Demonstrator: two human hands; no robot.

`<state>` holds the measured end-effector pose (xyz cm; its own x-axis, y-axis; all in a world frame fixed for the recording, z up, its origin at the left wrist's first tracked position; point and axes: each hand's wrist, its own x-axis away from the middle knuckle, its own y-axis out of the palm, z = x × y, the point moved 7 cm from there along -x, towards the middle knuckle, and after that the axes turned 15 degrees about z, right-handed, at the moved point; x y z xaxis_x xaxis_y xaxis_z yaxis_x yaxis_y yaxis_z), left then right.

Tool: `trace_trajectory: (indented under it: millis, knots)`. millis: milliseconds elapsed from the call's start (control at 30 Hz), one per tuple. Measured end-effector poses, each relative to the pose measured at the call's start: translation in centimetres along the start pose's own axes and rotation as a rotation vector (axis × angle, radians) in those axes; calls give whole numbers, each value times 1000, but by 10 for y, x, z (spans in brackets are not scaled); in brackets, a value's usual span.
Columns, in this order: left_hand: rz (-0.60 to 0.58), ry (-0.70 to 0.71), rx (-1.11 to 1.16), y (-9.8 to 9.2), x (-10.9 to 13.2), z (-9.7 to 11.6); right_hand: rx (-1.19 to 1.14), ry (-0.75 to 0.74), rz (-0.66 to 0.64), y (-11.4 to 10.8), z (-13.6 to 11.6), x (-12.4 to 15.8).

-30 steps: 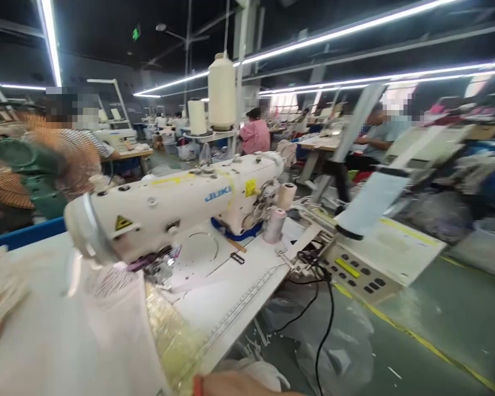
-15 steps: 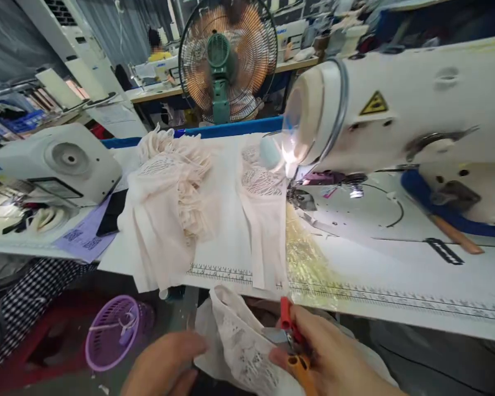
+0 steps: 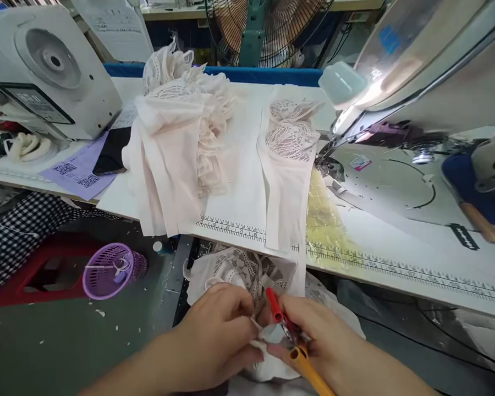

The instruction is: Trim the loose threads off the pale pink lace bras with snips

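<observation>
Low in the head view, my left hand (image 3: 218, 338) is closed in a pinch on a pale lace garment piece (image 3: 226, 273) below the table edge. My right hand (image 3: 319, 333) is wrapped round a pair of small scissors (image 3: 309, 369) with red and orange handle sleeves. The scissors point toward my left fingertips; the blades are partly hidden by fabric and fingers. A pale fabric strip with lace (image 3: 291, 179) lies on the table, its edge by the needle area of the sewing machine (image 3: 433, 71). Left of it is a heap of similar pale pieces (image 3: 173, 148).
A second sewing machine (image 3: 53, 71) stands at left, beside a purple printed paper (image 3: 76, 170). A ruler tape (image 3: 235, 228) runs along the table edge. A purple basket (image 3: 103, 294) is at lower left. A fan (image 3: 253, 38) stands behind. A black razor blade (image 3: 464, 236) lies at right.
The view has tilted down and closer. My left hand has moved right to the fabric and pinches it beside the scissors, which stay in my right hand.
</observation>
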<state>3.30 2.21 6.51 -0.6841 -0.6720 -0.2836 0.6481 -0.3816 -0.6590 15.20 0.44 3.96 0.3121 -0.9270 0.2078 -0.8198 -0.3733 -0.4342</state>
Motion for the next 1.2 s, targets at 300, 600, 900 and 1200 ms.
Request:
trace_trajectory:
  millis: [300, 600, 900, 1200]
  knots:
    - [-117, -258, 196, -44, 24, -36, 609, -454, -175, 2, -35, -2]
    - [-263, -686, 472, -62, 72, -101, 463, -245, -208, 4, -17, -9]
    - [-493, -687, 535, -17, 53, -136, 277, -77, -121, -26, -3, -19]
    - [-374, -343, 310, 11, -12, -60, 421, -119, -163, -30, -25, -30]
